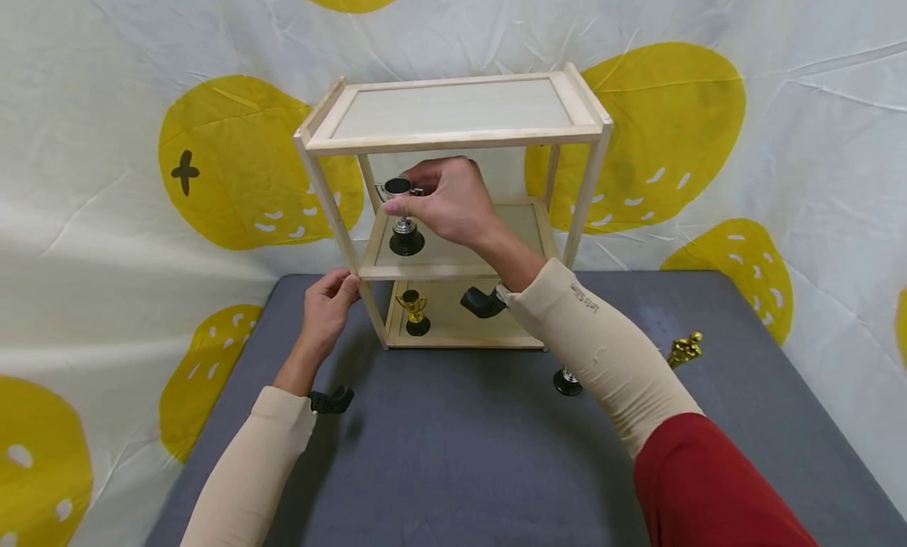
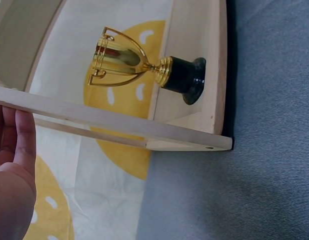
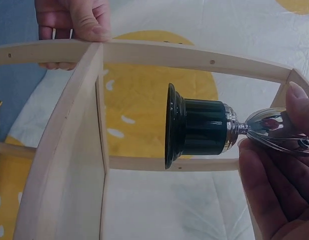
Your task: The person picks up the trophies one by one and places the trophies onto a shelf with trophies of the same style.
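My right hand (image 1: 453, 201) pinches a small silver trophy cup (image 1: 404, 228) by its bowl, between thumb and fingers. The trophy is upright, over the left part of the middle board (image 1: 460, 252). In the right wrist view a gap shows between its black base (image 3: 194, 127) and that board. My left hand (image 1: 326, 307) grips the left front post (image 1: 372, 311) of the wooden shelf rack at about middle-board height, the thumb (image 3: 89, 22) against the wood. On the bottom board stands a gold trophy cup (image 2: 124, 60) with a black base, at the left.
The rack's top board (image 1: 453, 110) lies over my right hand. To the right on the grey tabletop (image 1: 453, 445) are another black-based trophy (image 1: 568, 382), partly hidden by my right sleeve, and a gold figurine (image 1: 685, 349). A patterned cloth (image 1: 113, 232) hangs behind.
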`<state>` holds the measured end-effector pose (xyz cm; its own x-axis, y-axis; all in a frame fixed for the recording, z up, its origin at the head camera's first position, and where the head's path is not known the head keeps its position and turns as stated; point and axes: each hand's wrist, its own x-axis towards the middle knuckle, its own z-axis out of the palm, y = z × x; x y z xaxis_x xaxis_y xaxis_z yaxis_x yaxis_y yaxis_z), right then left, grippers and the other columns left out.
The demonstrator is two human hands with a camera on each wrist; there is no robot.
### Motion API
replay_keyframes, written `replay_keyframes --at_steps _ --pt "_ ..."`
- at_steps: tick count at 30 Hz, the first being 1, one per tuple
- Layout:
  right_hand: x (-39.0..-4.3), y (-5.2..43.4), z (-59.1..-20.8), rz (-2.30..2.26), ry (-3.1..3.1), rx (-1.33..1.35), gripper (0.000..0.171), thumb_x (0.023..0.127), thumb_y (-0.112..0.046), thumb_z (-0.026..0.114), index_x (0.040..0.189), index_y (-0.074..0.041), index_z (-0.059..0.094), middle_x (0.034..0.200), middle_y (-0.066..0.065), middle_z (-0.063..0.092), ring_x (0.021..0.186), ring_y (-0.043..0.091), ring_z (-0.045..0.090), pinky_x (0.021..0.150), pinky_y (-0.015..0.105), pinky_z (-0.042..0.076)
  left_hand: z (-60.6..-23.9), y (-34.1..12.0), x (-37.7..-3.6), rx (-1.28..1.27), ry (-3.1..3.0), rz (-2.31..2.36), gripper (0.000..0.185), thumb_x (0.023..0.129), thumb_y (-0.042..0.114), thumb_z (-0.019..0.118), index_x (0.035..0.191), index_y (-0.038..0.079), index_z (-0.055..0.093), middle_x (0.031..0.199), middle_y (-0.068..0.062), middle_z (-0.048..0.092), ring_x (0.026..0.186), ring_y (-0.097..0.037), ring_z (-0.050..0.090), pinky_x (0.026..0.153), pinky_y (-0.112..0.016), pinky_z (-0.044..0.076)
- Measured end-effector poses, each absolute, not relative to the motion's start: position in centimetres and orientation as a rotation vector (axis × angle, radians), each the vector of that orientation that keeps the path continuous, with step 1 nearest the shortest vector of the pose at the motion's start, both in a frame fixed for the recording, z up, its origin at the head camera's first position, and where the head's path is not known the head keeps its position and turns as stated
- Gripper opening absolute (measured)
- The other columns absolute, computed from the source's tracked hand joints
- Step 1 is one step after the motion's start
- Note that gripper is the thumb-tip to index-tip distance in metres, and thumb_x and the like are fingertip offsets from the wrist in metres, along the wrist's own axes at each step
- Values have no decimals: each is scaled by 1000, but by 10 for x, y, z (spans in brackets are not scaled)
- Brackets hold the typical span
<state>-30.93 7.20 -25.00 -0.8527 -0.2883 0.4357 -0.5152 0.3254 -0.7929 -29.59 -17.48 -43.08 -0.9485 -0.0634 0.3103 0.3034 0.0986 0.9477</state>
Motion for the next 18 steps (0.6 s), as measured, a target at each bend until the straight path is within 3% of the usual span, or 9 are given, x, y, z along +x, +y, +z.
replay_keyframes --at_steps 7,18 --pt "-314 68 -250 1569 -2364 721 29 83 -27 91 104 -9 82 100 5 81 97 14 78 82 29 62 -430 -174 -296 -233 -2090 -1944 36 105 14 60 126 -15 63 91 21 72 88 0 69 84 -15 61" --pt "-321 63 -251 1571 -2367 729 30 82 -26 91 103 -8 82 98 6 82 93 14 79 78 28 62 -432 -175 -297 -240 -2082 -1956 35 104 15 62 123 -14 64 91 20 72 88 -1 70 84 -16 61"
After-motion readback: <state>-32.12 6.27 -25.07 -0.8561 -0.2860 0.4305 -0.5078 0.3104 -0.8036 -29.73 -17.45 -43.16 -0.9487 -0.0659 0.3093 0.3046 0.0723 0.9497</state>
